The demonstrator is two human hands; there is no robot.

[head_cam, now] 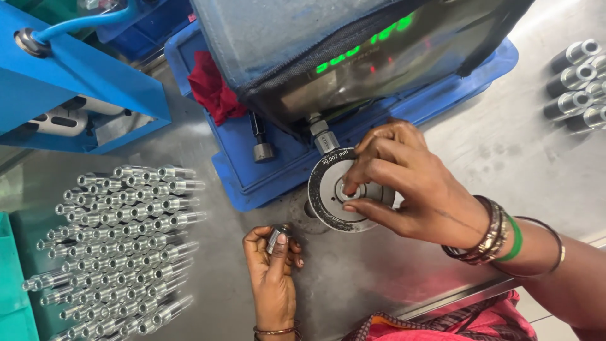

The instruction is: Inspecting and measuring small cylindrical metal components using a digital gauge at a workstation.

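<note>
My right hand (404, 183) rests on a round steel ring gauge (328, 196), with its fingertips pinching a small metal part seated in the gauge's centre hole. The gauge hangs on a stem from a measuring unit (353, 69) with green lit digits, wrapped in a clear plastic cover. My left hand (271, 265) is lower down, above the steel table, fingers closed around a small cylindrical metal part (275, 240) held upright. Bangles sit on both wrists.
A large heap of shiny metal fittings (120, 246) lies on the steel table at left. Several more fittings (577, 82) stand at top right. A blue tray (252, 170) holds a red cloth (211, 88) and a probe. A blue machine (69, 82) stands top left.
</note>
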